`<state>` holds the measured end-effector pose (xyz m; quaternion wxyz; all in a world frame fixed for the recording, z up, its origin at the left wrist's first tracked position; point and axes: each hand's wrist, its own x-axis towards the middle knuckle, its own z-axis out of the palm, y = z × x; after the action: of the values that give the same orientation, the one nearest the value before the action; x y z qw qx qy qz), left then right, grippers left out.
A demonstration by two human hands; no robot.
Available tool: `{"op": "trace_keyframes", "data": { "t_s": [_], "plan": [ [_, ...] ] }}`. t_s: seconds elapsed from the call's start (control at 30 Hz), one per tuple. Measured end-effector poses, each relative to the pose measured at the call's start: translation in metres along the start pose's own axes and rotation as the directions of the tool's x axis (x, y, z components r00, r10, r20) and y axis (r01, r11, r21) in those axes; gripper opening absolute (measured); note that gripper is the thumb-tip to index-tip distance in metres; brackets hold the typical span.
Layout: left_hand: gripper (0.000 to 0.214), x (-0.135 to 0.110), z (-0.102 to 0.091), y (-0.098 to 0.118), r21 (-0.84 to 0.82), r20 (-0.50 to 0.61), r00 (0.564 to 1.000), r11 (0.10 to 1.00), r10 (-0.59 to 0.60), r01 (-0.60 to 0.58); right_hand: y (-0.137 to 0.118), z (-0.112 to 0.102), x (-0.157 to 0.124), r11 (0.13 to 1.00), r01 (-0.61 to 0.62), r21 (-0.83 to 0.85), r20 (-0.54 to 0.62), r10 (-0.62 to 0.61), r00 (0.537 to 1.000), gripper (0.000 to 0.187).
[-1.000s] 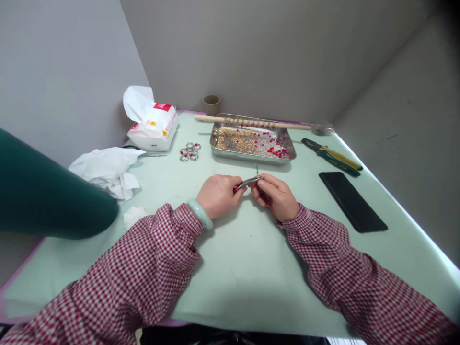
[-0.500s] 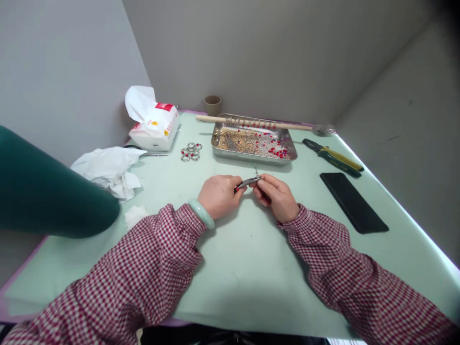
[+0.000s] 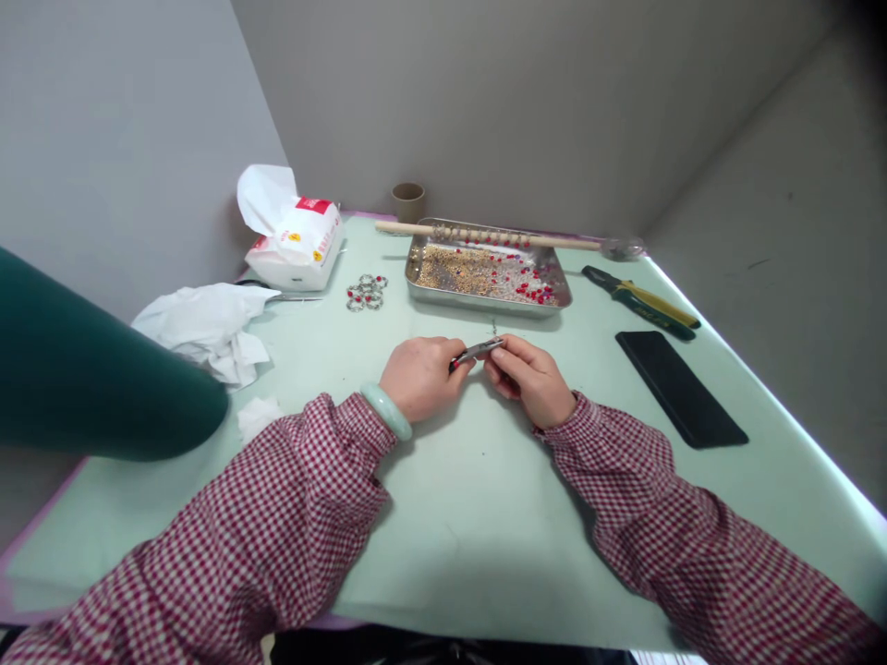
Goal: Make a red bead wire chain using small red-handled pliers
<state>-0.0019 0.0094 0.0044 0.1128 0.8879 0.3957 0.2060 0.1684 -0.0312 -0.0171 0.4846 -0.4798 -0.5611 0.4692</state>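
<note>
My left hand [image 3: 424, 379] is closed around the handles of small pliers [image 3: 478, 351], whose grey jaws point right. At the jaw tips, my right hand [image 3: 530, 377] pinches something too small to make out. A short piece of thin wire or chain [image 3: 494, 327] shows just beyond those fingertips. Farther back stands a metal tray [image 3: 485, 306] of gold, clear and red beads. A wooden stick [image 3: 408, 228] with several wire rings bearing red beads lies across its back rim. To the left of the tray, a cluster of rings with red beads [image 3: 366, 293] rests on the cloth.
A green cylinder [image 3: 103, 369] juts in from the left, by crumpled tissues [image 3: 208, 323] and a tissue pack [image 3: 297, 245]. A small brown cup [image 3: 408, 200] stands at the back. On the right lie green-yellow pliers [image 3: 644, 305] and a black phone-like slab [image 3: 683, 390].
Almost nothing differs. The whole view has shifted very slightly, while both hands and the pliers keep nearly the same pose.
</note>
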Motion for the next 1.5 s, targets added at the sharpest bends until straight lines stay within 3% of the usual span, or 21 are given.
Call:
{"op": "trace_keyframes", "data": {
  "t_s": [0.33, 0.63, 1.17, 1.5],
  "plan": [
    [0.020, 0.0001, 0.0017, -0.0013, 0.016, 0.013, 1.000, 1.000, 0.015, -0.016, 0.0018, -0.0005, 0.0005, 0.999, -0.007, 0.044, 0.003, 0.007, 1.000, 0.015],
    [0.019, 0.0002, 0.0024, -0.0036, -0.018, 0.005, 0.997, 0.997, 0.072, -0.072, 0.0051, -0.0042, 0.0019, 0.979, -0.037, 0.203, 0.062, 0.025, 0.998, 0.015],
    [0.020, 0.0000, -0.0013, -0.0014, -0.060, -0.010, 0.998, 0.996, 0.058, -0.058, 0.0069, -0.0048, 0.0001, 0.986, -0.005, 0.165, 0.065, -0.006, 0.998, 0.020],
    [0.023, -0.0006, -0.0010, 0.0014, 0.008, -0.015, 1.000, 1.000, 0.011, -0.010, 0.0054, -0.0033, 0.0010, 0.988, -0.019, 0.151, 0.053, 0.012, 0.999, 0.022]
  ]
}}
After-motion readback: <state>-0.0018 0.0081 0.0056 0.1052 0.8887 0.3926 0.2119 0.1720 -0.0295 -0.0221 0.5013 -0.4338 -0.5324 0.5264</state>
